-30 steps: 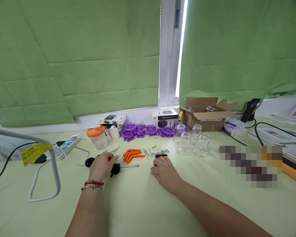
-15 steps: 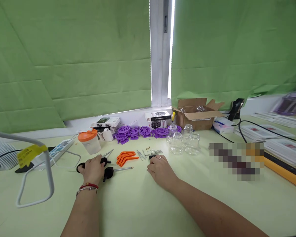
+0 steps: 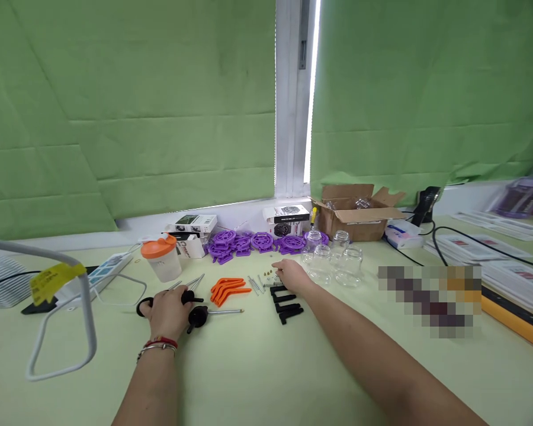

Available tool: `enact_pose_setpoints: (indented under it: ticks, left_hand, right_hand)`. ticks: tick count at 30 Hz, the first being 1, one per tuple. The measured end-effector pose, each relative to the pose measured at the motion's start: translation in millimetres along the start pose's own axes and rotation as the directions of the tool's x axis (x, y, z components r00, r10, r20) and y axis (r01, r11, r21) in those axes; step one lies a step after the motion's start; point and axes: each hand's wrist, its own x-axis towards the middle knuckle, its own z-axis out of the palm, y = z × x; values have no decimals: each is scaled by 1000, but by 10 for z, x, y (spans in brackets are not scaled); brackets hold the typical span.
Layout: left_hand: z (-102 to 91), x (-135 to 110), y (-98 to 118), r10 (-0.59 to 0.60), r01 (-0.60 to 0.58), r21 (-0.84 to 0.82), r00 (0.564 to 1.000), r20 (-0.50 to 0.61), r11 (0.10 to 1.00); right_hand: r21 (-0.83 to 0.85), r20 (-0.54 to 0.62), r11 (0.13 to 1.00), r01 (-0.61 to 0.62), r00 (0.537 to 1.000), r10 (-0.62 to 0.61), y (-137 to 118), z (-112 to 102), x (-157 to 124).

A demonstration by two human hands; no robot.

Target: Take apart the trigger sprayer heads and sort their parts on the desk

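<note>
My left hand (image 3: 167, 310) rests palm down on black round parts with thin metal rods, its fingers spread over them and partly hiding them. Beside it lies another black knob-like part (image 3: 198, 317) with a metal rod pointing right. My right hand (image 3: 293, 274) is stretched out with the index finger extended, close to small brass-coloured pieces (image 3: 267, 274) and coil springs (image 3: 273, 284); its other fingers are partly hidden. Below that hand lie several black bracket-like pieces (image 3: 288, 307). Between the hands are orange bent levers (image 3: 228, 290) and thin metal pins (image 3: 255, 284).
Purple wheel-shaped parts (image 3: 262, 241) line the back, with clear glass jars (image 3: 350, 266) to their right. Behind stand a cardboard box (image 3: 359, 222) and small printed boxes (image 3: 286, 222). A cup with an orange lid (image 3: 165, 263), a power strip (image 3: 102, 277) and a white bent tube (image 3: 91, 319) are left.
My right hand has moved up and away from the black bracket pieces, uncovering them, toward the small brass-coloured pieces. My left hand stays on the black parts. The view has shifted slightly.
</note>
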Motion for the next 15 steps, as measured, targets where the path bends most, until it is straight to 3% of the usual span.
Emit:
enact_pose_setpoints:
  ticks: [4,8,15]
  left_hand:
    - [12,-12,12,10,-9,16,998,-67,1000]
    - [-13,-22,43,-6,9,14,977,-213,1000]
    - [-98,-64,178,80,-163,-114,848,-524,980]
  right_hand:
    - [-56,65,998,33,997,-29,11,16,167]
    - [-75,112,995,68,992,-60,-7,16,264]
    - [48,118,999,24,993,-29,2,54,329]
